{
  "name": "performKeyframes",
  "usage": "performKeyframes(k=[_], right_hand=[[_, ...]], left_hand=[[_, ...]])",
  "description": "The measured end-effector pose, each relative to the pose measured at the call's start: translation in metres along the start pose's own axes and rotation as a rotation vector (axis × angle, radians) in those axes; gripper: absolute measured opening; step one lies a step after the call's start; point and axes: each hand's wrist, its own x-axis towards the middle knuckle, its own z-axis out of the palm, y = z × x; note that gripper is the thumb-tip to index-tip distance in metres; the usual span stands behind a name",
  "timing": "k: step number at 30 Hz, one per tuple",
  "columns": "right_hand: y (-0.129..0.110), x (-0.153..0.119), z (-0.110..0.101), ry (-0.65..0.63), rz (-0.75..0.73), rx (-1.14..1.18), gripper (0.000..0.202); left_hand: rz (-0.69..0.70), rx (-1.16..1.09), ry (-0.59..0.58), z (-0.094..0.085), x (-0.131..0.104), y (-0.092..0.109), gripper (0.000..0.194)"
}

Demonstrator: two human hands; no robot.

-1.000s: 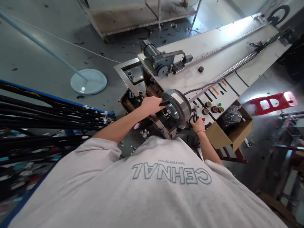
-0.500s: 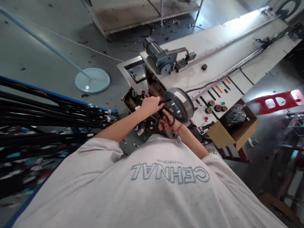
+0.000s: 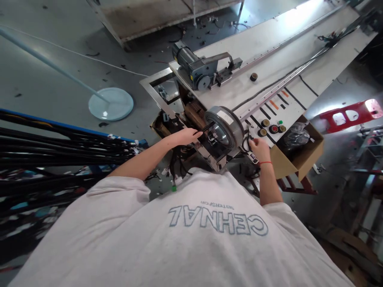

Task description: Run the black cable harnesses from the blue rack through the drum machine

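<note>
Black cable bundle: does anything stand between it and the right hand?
Yes: the large grey ring stands between the right hand and the part of the black cable bundle that the left hand grips. The bundle runs into the ring's opening.

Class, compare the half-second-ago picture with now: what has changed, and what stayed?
The right hand has moved rightward from beside the left hand to beyond the ring, black loops now at its fingertips. The left hand still grips black cables.
</note>
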Motion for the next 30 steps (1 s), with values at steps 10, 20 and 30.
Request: performKeyframes(k=[10, 20, 30], right_hand=[[-0.107, -0.033, 0.098, -0.600, 0.094, 1.112, 0.038], [-0.089, -0.071, 0.148, -0.534, 0.208, 1.165, 0.042], [-0.073, -0.061, 0.139, -1.387, -0.041, 0.862, 0.042]], left_hand=[[0.245, -0.746, -0.488, 0.038, -0.038, 0.011, 0.052], [0.157, -0.690, -0.066, 0.096, -0.083, 0.010, 0.012], [-0.314, -0.317, -0.324, 0.106, -0.198, -0.125, 0.008]])
